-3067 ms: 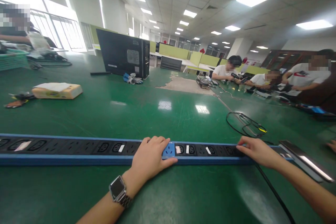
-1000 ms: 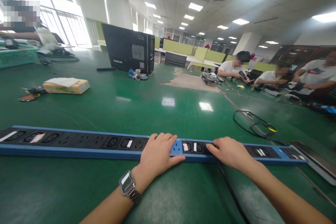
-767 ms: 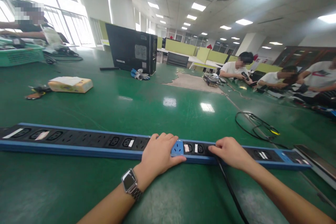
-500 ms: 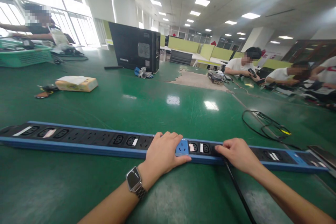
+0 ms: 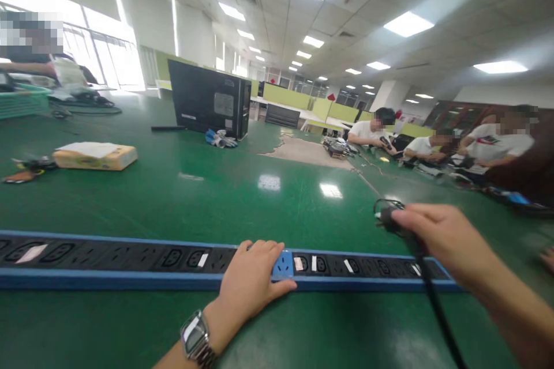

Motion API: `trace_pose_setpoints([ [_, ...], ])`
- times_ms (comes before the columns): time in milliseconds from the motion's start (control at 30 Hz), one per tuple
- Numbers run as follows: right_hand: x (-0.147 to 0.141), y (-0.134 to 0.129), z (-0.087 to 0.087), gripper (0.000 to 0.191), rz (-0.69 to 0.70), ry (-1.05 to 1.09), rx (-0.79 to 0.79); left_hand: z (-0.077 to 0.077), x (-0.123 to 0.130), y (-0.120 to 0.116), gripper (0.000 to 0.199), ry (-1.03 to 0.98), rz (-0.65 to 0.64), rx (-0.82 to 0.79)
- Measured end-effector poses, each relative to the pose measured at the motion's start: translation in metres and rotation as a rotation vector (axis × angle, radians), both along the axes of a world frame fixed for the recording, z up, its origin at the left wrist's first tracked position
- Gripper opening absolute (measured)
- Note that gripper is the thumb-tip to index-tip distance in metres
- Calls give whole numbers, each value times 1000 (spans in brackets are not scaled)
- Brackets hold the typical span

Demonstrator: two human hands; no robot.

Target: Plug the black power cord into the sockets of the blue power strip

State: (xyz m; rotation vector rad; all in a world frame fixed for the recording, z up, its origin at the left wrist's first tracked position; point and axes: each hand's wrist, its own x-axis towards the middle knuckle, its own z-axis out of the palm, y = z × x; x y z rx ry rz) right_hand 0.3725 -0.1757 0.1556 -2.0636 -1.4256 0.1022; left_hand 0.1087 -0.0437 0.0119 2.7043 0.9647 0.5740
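A long blue-edged power strip (image 5: pixel 142 259) with black sockets lies across the green table. My left hand (image 5: pixel 253 274) lies over its middle, fingers over the far edge and thumb near a blue socket (image 5: pixel 283 265), gripping it. My right hand (image 5: pixel 437 230) is raised above the right part of the strip, pinching a black plug (image 5: pixel 392 218) between thumb and fingers. The plug is clear of the sockets, its prongs pointing left and blurred. Its black cable (image 5: pixel 435 300) hangs down past the strip to the lower edge of view.
Beyond the strip are a tissue pack (image 5: pixel 95 157), a black computer case (image 5: pixel 208 98), work gloves (image 5: pixel 220 138) and a green basket (image 5: pixel 23 101). Co-workers sit at the far right and far left. Part of another person's hand (image 5: pixel 547 259) shows at the right edge.
My right hand has lifted the plug up and away from the strip's socket. My left hand keeps its place on the strip. The view has shifted right and tilted up.
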Motion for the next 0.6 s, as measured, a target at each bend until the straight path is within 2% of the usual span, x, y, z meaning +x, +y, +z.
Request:
trace_pose_setpoints([
  [67, -16, 9, -20, 49, 38, 36, -95, -3, -1, 0, 72, -44, -16, 19],
  [133, -29, 18, -48, 49, 81, 70, -166, -3, -3, 1, 77, -81, -14, 17],
  [200, -37, 24, -72, 48, 130, 116, -217, -2, -4, 1, 71, -117, -7, -9],
  [300, -39, 33, -92, 46, 183, 174, -257, 3, -9, 4, 57, -169, 9, -39],
  [400, -38, 41, -100, 45, 213, 199, -243, 8, -22, 8, 55, -131, 4, -48],
  [467, -40, 45, -98, 45, 232, 238, -221, 10, -31, 12, 59, -74, -5, -49],
  [600, -55, 55, -78, 44, 218, 376, -95, 12, -44, 18, 62, -1, 72, -23],
])
